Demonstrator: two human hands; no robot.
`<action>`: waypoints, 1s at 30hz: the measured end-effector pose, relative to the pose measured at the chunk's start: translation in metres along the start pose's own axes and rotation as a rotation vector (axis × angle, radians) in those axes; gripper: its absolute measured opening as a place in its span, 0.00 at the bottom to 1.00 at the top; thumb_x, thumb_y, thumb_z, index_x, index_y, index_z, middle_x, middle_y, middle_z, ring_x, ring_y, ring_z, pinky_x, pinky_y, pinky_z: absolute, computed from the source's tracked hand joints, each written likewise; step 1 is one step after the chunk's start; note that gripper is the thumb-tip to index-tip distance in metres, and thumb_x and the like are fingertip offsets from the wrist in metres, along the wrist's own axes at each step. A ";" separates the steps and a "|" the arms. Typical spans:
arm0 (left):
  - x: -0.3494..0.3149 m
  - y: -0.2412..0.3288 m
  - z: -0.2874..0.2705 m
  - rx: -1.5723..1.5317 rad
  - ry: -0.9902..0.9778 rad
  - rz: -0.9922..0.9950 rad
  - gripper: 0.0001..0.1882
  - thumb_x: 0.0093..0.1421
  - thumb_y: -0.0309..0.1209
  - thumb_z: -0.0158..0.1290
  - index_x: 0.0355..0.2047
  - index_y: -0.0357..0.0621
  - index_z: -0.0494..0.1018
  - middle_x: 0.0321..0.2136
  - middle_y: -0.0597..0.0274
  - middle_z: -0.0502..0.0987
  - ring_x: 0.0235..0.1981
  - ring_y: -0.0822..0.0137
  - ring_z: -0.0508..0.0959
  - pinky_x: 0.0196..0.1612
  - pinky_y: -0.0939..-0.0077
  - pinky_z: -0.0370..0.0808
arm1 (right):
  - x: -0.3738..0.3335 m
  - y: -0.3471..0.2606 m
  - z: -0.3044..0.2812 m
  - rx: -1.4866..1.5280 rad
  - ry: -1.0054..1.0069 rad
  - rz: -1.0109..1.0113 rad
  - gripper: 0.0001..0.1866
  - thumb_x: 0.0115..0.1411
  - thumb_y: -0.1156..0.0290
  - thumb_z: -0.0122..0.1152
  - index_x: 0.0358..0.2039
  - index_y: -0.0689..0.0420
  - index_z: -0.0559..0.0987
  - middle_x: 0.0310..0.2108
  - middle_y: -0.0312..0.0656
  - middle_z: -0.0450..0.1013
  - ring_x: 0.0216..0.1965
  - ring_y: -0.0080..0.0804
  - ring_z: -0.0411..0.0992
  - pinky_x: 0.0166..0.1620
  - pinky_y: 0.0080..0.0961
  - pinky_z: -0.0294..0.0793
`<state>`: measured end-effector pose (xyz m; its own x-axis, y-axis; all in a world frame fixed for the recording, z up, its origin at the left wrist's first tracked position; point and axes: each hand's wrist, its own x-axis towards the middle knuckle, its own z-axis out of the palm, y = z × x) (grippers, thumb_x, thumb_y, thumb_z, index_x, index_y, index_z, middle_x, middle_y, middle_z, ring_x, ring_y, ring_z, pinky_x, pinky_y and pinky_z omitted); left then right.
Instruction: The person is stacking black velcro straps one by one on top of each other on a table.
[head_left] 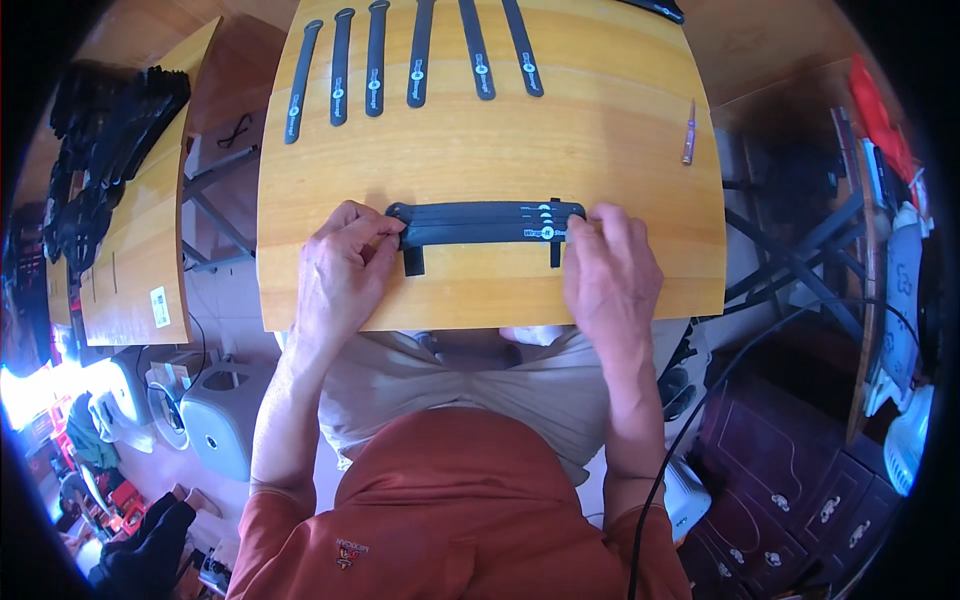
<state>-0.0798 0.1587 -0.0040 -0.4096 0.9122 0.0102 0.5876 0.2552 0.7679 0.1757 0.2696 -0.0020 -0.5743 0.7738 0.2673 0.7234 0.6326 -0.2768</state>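
Note:
A stack of black straps (470,222) lies crosswise near the table's front edge, its layers slightly fanned and white print showing toward the right end. My left hand (345,260) pinches the stack's left end between thumb and fingers. At the other end, my right hand (612,265) has its fingertips closed on the straps' corner. Two short black strips pass beneath the stack: a left strip (414,264) and a thinner right strip (555,256). Farther back, several single black straps (417,60) lie side by side in a spaced row, most with a looped far end visible.
The wooden table (480,150) bears a small screwdriver (689,140) with a purplish handle at its right. More black straps are heaped on a second wooden table (140,290) to the left. Dark cabinets (780,480) stand at lower right; a black cable (690,430) hangs beside my right arm.

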 end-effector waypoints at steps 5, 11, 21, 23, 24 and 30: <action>0.000 -0.001 0.000 0.123 -0.020 0.070 0.07 0.59 0.22 0.59 0.38 0.39 0.82 0.35 0.55 0.80 0.29 0.57 0.83 0.35 0.67 0.78 | -0.008 -0.058 0.017 -0.020 -0.059 -0.243 0.25 0.62 0.65 0.65 0.56 0.65 0.78 0.64 0.50 0.69 0.68 0.51 0.64 0.71 0.47 0.58; -0.002 0.000 -0.001 0.131 -0.015 0.046 0.06 0.60 0.24 0.59 0.37 0.40 0.82 0.36 0.56 0.80 0.32 0.55 0.83 0.38 0.65 0.79 | -0.020 -0.054 0.038 0.124 -0.146 -0.196 0.32 0.65 0.55 0.62 0.62 0.64 0.74 0.69 0.50 0.65 0.73 0.48 0.58 0.74 0.48 0.52; -0.010 0.004 0.009 0.460 0.074 0.433 0.14 0.54 0.19 0.57 0.42 0.43 0.81 0.41 0.61 0.78 0.46 0.56 0.78 0.45 0.64 0.78 | -0.029 -0.019 0.023 0.061 -0.109 -0.081 0.31 0.65 0.56 0.62 0.62 0.65 0.73 0.68 0.51 0.65 0.72 0.49 0.58 0.73 0.47 0.55; -0.014 -0.002 0.007 0.475 0.089 0.461 0.15 0.54 0.20 0.58 0.43 0.42 0.81 0.42 0.61 0.79 0.46 0.57 0.78 0.46 0.64 0.78 | -0.029 -0.018 0.021 0.068 -0.114 -0.082 0.31 0.65 0.58 0.62 0.62 0.66 0.73 0.69 0.51 0.65 0.72 0.50 0.58 0.73 0.46 0.55; -0.015 -0.004 0.005 0.487 0.101 0.487 0.16 0.54 0.20 0.58 0.44 0.42 0.81 0.43 0.61 0.79 0.46 0.57 0.78 0.47 0.63 0.77 | -0.029 -0.017 0.022 0.082 -0.128 -0.075 0.31 0.65 0.57 0.62 0.62 0.64 0.73 0.69 0.50 0.65 0.72 0.51 0.59 0.72 0.48 0.54; -0.021 -0.006 -0.013 0.565 0.041 0.535 0.17 0.58 0.27 0.61 0.49 0.43 0.80 0.47 0.60 0.80 0.52 0.58 0.78 0.52 0.60 0.74 | -0.028 -0.019 0.011 -0.025 -0.114 -0.086 0.29 0.65 0.54 0.63 0.62 0.58 0.76 0.66 0.42 0.69 0.69 0.55 0.62 0.70 0.60 0.54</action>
<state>-0.0839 0.1334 -0.0003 0.0109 0.9474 0.3198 0.9745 -0.0817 0.2088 0.1740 0.2364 -0.0142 -0.6736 0.7164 0.1816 0.6780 0.6968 -0.2339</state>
